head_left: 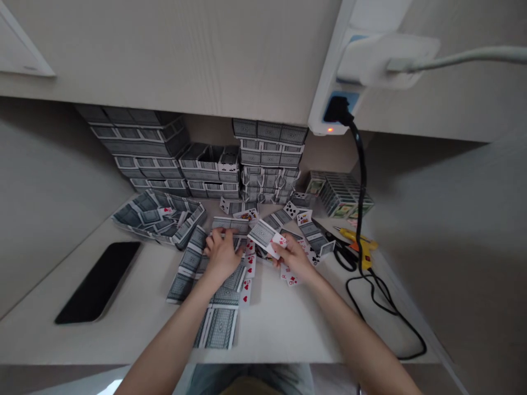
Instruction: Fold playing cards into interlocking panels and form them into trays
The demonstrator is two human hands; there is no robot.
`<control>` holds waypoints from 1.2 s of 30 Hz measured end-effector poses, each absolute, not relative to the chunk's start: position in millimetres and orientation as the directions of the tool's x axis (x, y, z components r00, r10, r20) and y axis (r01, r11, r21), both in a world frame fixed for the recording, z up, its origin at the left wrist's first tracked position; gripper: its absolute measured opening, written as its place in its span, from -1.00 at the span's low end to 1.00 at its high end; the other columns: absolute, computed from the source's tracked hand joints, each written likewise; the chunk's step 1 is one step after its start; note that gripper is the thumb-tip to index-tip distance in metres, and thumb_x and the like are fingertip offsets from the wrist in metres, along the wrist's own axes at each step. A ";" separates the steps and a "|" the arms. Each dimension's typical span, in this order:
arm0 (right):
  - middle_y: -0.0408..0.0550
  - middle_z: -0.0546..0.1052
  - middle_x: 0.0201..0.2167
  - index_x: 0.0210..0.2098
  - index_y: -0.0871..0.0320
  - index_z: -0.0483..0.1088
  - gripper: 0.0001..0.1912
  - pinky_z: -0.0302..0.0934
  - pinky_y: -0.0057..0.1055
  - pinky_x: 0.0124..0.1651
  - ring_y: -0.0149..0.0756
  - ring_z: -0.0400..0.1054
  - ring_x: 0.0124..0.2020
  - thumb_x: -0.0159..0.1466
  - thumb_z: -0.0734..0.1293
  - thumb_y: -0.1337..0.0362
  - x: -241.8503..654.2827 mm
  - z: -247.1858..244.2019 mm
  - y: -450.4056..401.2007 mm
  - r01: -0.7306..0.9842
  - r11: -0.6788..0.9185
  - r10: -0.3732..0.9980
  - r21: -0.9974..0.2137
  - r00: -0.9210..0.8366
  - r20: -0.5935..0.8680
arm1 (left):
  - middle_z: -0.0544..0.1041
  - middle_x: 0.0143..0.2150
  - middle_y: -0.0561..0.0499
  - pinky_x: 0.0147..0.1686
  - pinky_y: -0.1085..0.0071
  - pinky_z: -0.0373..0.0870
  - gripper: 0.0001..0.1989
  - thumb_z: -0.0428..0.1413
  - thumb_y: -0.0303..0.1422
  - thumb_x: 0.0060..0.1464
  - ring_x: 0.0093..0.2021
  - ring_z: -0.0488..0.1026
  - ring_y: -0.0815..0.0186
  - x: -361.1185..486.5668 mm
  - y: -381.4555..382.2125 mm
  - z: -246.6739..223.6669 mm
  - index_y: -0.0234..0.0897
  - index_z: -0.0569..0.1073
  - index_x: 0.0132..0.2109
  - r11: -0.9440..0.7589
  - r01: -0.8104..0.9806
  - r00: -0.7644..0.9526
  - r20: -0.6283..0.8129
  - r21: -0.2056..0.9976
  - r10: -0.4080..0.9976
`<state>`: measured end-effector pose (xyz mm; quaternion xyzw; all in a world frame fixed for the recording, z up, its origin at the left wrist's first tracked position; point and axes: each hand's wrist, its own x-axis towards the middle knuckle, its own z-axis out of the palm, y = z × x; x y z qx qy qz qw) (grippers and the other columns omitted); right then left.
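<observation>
Joined playing cards with grey backs lie in strips and panels in front of me. My left hand rests on them, its fingers spread and touching the cards near a grey-backed row. In my right hand a card piece is pinched, showing a grey back and a white face edge with red marks. Red-suited cards stick out between the hands. More loose and joined cards lie behind and beside my right hand.
Card-built boxes are stacked along the back, with a card tray at left. A black phone lies front left. At right are scissors, a yellow glue gun, a black cable and packed card boxes.
</observation>
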<state>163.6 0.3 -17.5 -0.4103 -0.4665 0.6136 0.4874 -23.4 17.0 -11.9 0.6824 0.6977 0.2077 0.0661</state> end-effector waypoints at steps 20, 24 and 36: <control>-0.13 0.46 -0.40 -0.37 0.16 0.32 -0.79 0.31 -0.31 -0.33 -0.39 0.34 -0.42 0.06 0.34 0.18 143.4 2.5 -18.5 -0.547 -0.298 0.928 -0.782 -0.357 -0.104 | 0.32 -0.12 -0.08 -0.06 0.21 0.18 -0.60 0.15 -0.27 -0.17 -0.09 0.23 0.18 -4.6 6.1 -11.2 -0.26 0.34 -0.12 -0.489 0.517 0.305 0.383 0.702 0.872; -0.13 0.47 -0.46 -0.37 0.17 0.37 -0.75 0.27 -0.44 -0.42 -0.40 0.34 -0.47 0.00 0.37 0.17 142.4 -0.7 -17.2 -0.505 -0.332 0.932 -0.796 -0.304 -0.196 | 0.38 -0.14 -0.05 -0.03 0.18 0.15 -0.53 0.20 -0.25 -0.25 -0.09 0.27 0.17 -5.8 5.6 -10.0 -0.22 0.36 -0.11 -0.473 0.461 0.382 0.314 0.751 0.870; -0.11 0.47 -0.49 -0.45 0.23 0.41 -0.78 0.30 -0.33 -0.28 -0.38 0.37 -0.44 -0.05 0.40 0.23 148.2 -10.1 -6.4 -0.493 -0.184 0.982 -0.850 -0.061 -0.177 | 0.49 -0.34 -0.06 -0.26 0.38 0.30 -0.67 0.00 -0.17 -0.03 -0.30 0.39 0.27 -13.8 15.7 4.2 -0.36 0.48 -0.30 -0.171 0.106 -0.058 0.178 0.979 0.982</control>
